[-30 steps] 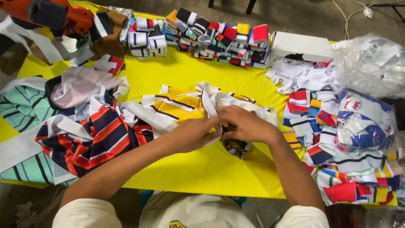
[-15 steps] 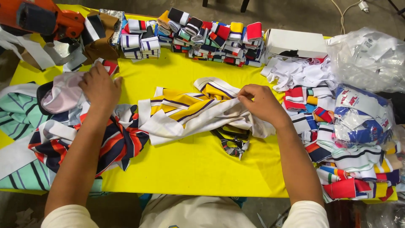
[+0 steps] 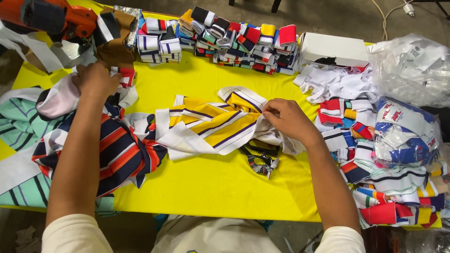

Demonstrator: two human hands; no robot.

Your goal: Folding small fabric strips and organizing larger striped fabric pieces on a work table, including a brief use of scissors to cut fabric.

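Two bare hands over a yellow worktop (image 3: 206,197), seen from above. Left hand (image 3: 96,80) far out to the left, fingers curled down and closed onto a heap of striped cloth pieces (image 3: 117,150) in navy, orange and white; exact piece gripped hidden under the palm. Right hand (image 3: 287,119) at centre, fingers pinched shut on the edge of a yellow-and-white striped fabric strip (image 3: 211,126) lying crumpled across the middle of the worktop. Black-handled scissors (image 3: 260,158) just below the right hand, partly covered by the strip's white end. Along the far edge, a row of folded striped bands (image 3: 243,40) in many colours, beside a white box (image 3: 335,47). To the right, a mound of loose striped trims (image 3: 375,154) and a clear plastic bag (image 3: 412,65); a second bag with blue and red contents (image 3: 405,136) on top of the mound. Top left corner: orange tool (image 3: 47,16), partly out of frame. Green striped cloth (image 3: 18,126) at the left edge.
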